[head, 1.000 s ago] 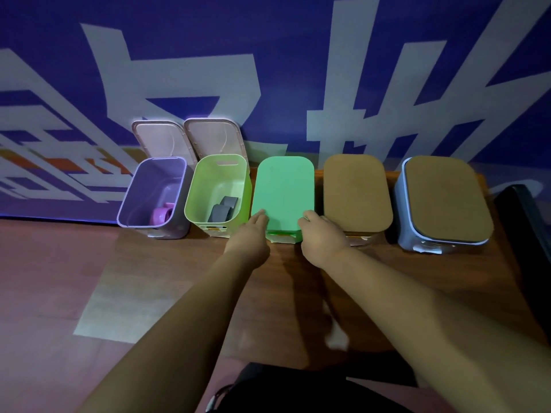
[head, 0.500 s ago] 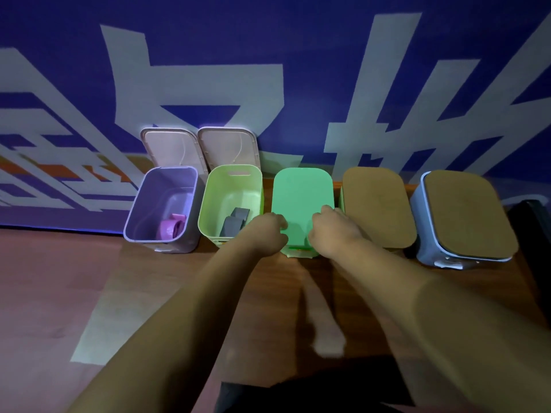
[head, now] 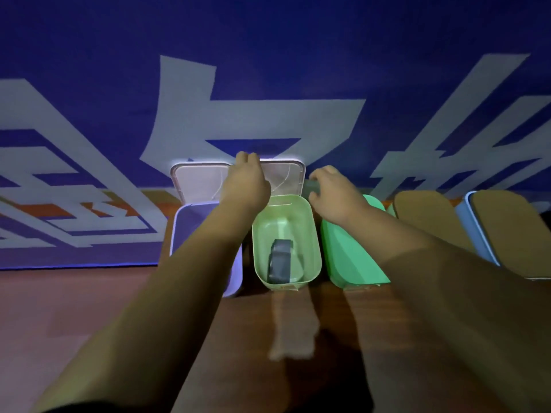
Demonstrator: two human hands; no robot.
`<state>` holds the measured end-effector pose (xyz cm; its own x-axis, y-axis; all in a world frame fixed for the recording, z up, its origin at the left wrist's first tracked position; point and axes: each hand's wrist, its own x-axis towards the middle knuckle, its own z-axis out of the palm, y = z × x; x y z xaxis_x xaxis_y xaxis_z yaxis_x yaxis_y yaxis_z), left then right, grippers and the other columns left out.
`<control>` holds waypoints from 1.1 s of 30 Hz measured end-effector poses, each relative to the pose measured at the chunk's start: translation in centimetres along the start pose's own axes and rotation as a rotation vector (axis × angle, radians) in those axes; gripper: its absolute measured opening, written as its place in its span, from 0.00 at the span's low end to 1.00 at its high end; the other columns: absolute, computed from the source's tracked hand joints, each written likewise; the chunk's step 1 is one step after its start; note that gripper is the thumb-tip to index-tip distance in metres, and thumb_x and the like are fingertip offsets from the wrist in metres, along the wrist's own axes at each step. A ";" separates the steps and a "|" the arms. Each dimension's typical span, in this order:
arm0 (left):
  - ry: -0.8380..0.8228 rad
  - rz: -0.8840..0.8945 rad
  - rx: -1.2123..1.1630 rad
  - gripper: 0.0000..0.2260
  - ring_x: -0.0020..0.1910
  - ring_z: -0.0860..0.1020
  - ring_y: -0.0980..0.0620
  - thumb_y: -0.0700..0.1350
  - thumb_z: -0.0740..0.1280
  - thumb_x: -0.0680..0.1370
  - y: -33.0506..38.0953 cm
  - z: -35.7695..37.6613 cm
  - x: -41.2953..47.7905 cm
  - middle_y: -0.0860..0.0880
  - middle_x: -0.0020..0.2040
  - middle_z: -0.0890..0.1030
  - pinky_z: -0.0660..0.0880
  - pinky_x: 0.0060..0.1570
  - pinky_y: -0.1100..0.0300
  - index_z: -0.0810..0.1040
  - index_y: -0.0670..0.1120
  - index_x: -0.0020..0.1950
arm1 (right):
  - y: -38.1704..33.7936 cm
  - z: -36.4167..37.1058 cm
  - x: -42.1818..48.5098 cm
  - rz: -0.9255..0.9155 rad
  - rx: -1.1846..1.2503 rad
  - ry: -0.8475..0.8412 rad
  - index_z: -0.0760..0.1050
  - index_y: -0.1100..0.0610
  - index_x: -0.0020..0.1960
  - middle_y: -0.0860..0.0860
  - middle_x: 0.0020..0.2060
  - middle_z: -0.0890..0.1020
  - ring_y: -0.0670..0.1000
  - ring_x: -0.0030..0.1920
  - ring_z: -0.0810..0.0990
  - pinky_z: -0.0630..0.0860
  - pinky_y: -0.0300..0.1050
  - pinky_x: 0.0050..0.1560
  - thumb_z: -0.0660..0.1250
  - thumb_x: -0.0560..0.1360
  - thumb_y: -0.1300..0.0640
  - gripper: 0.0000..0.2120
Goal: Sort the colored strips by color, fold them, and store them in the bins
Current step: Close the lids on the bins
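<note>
Green lid [head: 351, 251] released at front, left hand [head: 247, 186] now curled over pink lids [head: 196, 183], right hand [head: 331, 195] grasp unclear.

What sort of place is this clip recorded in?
Probably a staged indoor sorting station, not a home: a row of plastic bins, some lidded, stands on a wooden table against a blue banner with large white characters.

Wooden table [head: 343, 338], on it side by side a purple bin [head: 234, 278], pale green bin [head: 316, 234], green-lidded bin [head: 351, 257], brown-lidded bin [head: 423, 216]
</note>
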<state>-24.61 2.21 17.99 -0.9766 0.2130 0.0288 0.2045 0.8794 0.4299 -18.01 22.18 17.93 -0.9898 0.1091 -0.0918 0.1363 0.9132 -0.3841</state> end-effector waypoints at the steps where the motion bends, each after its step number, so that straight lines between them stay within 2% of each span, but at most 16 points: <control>1: 0.002 0.016 0.015 0.19 0.60 0.76 0.34 0.34 0.64 0.76 -0.5 -0.3 0.6 0.38 0.66 0.72 0.76 0.59 0.43 0.72 0.38 0.67 | -0.8 0.0 0.5 0.006 0.014 0.010 0.75 0.55 0.71 0.55 0.68 0.75 0.59 0.61 0.80 0.79 0.53 0.58 0.67 0.81 0.58 0.18; 6: -0.072 0.060 -0.063 0.18 0.59 0.75 0.34 0.32 0.64 0.74 -2.9 0.2 1.5 0.37 0.64 0.72 0.75 0.58 0.43 0.72 0.38 0.63 | -3.1 0.5 2.1 0.107 0.063 0.021 0.68 0.50 0.75 0.55 0.70 0.73 0.62 0.61 0.80 0.80 0.59 0.58 0.68 0.80 0.56 0.24; 9: -0.048 0.095 -0.108 0.18 0.56 0.75 0.35 0.31 0.64 0.73 -3.5 0.9 1.3 0.38 0.64 0.72 0.75 0.54 0.46 0.73 0.38 0.63 | -3.7 0.9 2.7 0.170 0.081 0.018 0.61 0.46 0.80 0.55 0.70 0.73 0.61 0.62 0.80 0.81 0.61 0.59 0.69 0.81 0.52 0.30; 13: -0.078 0.136 -0.105 0.19 0.52 0.77 0.36 0.32 0.64 0.75 -3.7 1.5 1.3 0.40 0.65 0.70 0.76 0.54 0.46 0.76 0.41 0.66 | -3.8 1.6 3.3 0.224 0.047 -0.024 0.57 0.44 0.83 0.56 0.68 0.75 0.62 0.64 0.79 0.80 0.63 0.62 0.70 0.80 0.56 0.36; 17: -0.083 0.111 -0.121 0.15 0.50 0.79 0.36 0.35 0.64 0.80 -3.6 1.9 1.0 0.42 0.65 0.69 0.79 0.56 0.45 0.77 0.44 0.65 | -3.8 2.5 3.2 0.243 -0.032 0.004 0.64 0.48 0.82 0.58 0.66 0.73 0.64 0.60 0.80 0.80 0.58 0.61 0.67 0.80 0.61 0.32; 20: -0.084 0.085 -0.132 0.13 0.49 0.79 0.38 0.33 0.65 0.79 -3.8 2.1 0.7 0.41 0.64 0.70 0.78 0.56 0.46 0.78 0.43 0.62 | -3.6 3.0 2.7 0.325 -0.109 0.035 0.68 0.48 0.80 0.59 0.66 0.72 0.66 0.59 0.79 0.81 0.58 0.60 0.65 0.82 0.60 0.28; 23: -0.075 0.112 -0.152 0.11 0.47 0.78 0.37 0.34 0.64 0.79 -4.3 2.2 -0.1 0.42 0.63 0.70 0.78 0.52 0.48 0.78 0.43 0.59 | -3.2 3.1 1.7 0.305 -0.154 0.075 0.77 0.50 0.71 0.59 0.61 0.72 0.65 0.54 0.80 0.81 0.58 0.58 0.63 0.85 0.53 0.15; 25: -0.044 0.158 -0.158 0.08 0.46 0.77 0.38 0.36 0.66 0.79 -4.7 2.1 -1.0 0.43 0.60 0.71 0.79 0.49 0.46 0.78 0.44 0.57 | -3.1 2.9 0.8 0.256 -0.163 0.099 0.81 0.52 0.65 0.58 0.58 0.72 0.63 0.50 0.80 0.82 0.56 0.55 0.63 0.86 0.53 0.12; 29: -0.016 0.208 -0.173 0.07 0.48 0.77 0.41 0.39 0.67 0.79 -5.9 2.0 -4.0 0.47 0.56 0.74 0.78 0.44 0.46 0.78 0.49 0.55 | -3.5 2.7 -2.0 0.134 -0.163 0.145 0.82 0.54 0.56 0.54 0.56 0.74 0.60 0.45 0.79 0.80 0.52 0.46 0.65 0.83 0.57 0.07; 33: -0.060 0.237 -0.228 0.06 0.54 0.78 0.44 0.43 0.68 0.79 -7.1 2.9 -7.6 0.51 0.58 0.75 0.78 0.47 0.48 0.78 0.52 0.55 | -3.7 3.4 -5.5 0.080 -0.164 0.120 0.80 0.54 0.57 0.52 0.56 0.76 0.58 0.49 0.78 0.75 0.48 0.47 0.67 0.80 0.60 0.07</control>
<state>-18.50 -4.40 12.07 -0.8966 0.4311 0.1015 0.3986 0.6858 0.6090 -12.95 16.93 16.76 -0.9754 0.2205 -0.0024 0.2154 0.9505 -0.2241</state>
